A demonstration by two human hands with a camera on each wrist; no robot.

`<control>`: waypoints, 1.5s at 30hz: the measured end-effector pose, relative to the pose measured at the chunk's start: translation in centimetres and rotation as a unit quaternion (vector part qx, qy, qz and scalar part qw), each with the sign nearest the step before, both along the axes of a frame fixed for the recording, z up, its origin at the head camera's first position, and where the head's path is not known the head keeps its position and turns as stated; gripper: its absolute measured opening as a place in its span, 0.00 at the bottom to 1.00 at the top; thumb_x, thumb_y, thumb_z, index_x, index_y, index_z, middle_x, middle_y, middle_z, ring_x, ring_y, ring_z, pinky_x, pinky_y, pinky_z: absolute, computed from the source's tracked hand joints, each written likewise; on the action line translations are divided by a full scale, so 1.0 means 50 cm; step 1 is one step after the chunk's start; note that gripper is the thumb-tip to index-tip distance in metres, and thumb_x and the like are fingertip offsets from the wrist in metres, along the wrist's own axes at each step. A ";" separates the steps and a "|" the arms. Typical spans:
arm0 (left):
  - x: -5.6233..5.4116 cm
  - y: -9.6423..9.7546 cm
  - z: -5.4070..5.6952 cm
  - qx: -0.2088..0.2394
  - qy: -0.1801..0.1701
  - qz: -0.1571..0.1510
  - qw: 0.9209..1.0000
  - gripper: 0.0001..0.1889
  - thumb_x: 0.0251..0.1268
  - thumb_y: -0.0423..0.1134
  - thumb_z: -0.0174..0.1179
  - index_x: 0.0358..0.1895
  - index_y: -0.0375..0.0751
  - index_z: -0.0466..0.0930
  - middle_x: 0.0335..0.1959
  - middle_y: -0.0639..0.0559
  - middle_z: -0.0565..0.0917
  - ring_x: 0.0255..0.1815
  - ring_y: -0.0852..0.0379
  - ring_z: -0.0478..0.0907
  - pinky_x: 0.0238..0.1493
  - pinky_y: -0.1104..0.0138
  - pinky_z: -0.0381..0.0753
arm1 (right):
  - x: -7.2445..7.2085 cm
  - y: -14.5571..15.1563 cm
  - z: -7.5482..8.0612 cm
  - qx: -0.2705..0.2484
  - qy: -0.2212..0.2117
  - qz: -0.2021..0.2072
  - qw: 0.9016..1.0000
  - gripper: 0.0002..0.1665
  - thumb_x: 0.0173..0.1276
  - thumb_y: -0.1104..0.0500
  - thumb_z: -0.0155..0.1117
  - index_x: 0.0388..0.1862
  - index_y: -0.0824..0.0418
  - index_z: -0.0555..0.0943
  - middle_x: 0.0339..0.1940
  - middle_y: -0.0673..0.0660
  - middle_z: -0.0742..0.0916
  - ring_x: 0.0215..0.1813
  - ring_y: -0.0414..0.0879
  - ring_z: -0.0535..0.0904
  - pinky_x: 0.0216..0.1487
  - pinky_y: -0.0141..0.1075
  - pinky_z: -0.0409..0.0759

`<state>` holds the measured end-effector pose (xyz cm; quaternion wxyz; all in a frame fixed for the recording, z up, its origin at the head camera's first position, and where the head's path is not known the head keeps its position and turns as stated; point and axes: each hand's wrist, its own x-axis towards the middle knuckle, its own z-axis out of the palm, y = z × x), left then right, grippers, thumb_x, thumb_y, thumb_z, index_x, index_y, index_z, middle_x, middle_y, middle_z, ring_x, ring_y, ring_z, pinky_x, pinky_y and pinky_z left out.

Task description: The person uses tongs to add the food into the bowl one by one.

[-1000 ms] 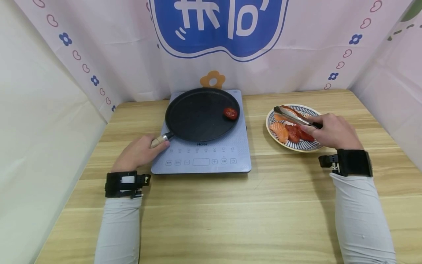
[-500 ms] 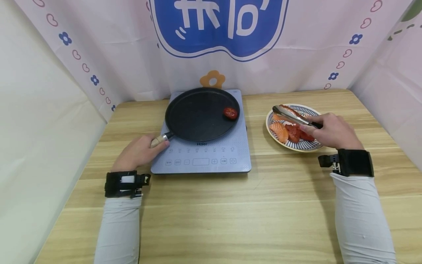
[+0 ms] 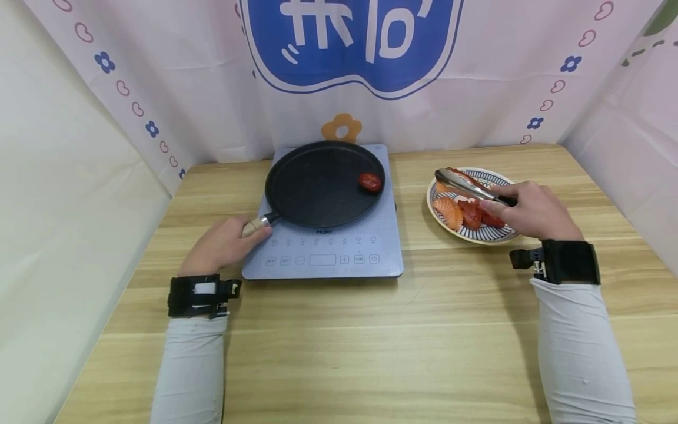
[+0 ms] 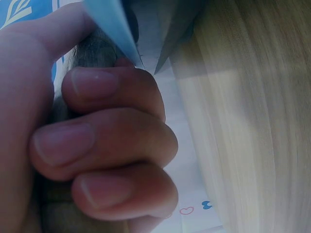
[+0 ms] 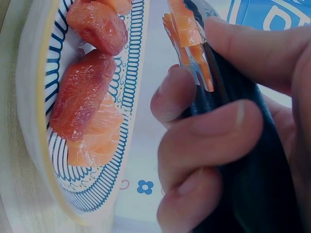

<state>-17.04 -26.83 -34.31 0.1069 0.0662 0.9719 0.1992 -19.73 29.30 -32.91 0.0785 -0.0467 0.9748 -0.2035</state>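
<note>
In the head view my left hand (image 3: 225,244) grips the pale wooden handle of a flat black frying pan (image 3: 318,188). The left wrist view shows its fingers curled round that handle (image 4: 92,51). A red slice (image 3: 369,182), tomato-like, lies at the pan's right side. My right hand (image 3: 540,209) holds metal tongs (image 3: 466,185) with black grips above a patterned plate (image 3: 489,237). On the plate are orange salmon pieces (image 3: 449,212) and glossy red meat pieces (image 5: 85,94). Orange shows along the tongs in the right wrist view; I cannot tell whether it is food between the arms or a reflection.
Beneath the pan is a grey induction cooktop (image 3: 339,268) with its control panel towards me. Both stand on a wooden table (image 3: 371,347). A printed white cloth (image 3: 212,106) hangs behind the table, and a pale wall panel (image 3: 63,235) is at the left.
The tips of the tongs have shifted slightly left over the plate. My left hand, the pan and the red slice have not visibly moved.
</note>
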 end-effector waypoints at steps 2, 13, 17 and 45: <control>0.000 0.000 -0.001 0.000 0.000 -0.001 1.000 0.27 0.80 0.64 0.52 0.40 0.41 0.76 0.31 0.47 0.78 0.32 0.51 0.76 0.34 0.62 0.72 | 0.000 -0.001 0.000 0.000 0.001 0.001 1.000 0.45 0.76 0.28 0.58 0.79 0.55 0.72 0.68 0.74 0.78 0.51 0.62 0.74 0.42 0.46 0.68; -0.002 -0.002 -0.003 0.001 -0.005 0.000 1.000 0.28 0.80 0.65 0.51 0.42 0.40 0.77 0.31 0.47 0.79 0.33 0.51 0.76 0.33 0.62 0.72 | 0.004 -0.010 0.007 -0.011 0.010 0.011 1.000 0.43 0.77 0.31 0.60 0.78 0.57 0.73 0.66 0.74 0.80 0.50 0.60 0.74 0.44 0.47 0.68; -0.002 -0.002 -0.003 -0.002 -0.003 0.000 1.000 0.28 0.80 0.65 0.51 0.42 0.40 0.77 0.31 0.47 0.79 0.33 0.51 0.76 0.33 0.62 0.72 | 0.005 -0.011 0.009 -0.014 0.011 0.014 1.000 0.44 0.76 0.30 0.60 0.78 0.58 0.73 0.59 0.73 0.81 0.46 0.60 0.74 0.41 0.46 0.67; 0.002 0.002 0.002 0.003 -0.001 0.000 1.000 0.26 0.81 0.63 0.52 0.42 0.39 0.77 0.31 0.46 0.79 0.32 0.51 0.76 0.33 0.62 0.72 | 0.006 -0.023 0.010 -0.021 0.028 0.030 0.999 0.39 0.77 0.35 0.63 0.75 0.59 0.76 0.32 0.60 0.78 0.37 0.54 0.73 0.35 0.43 0.67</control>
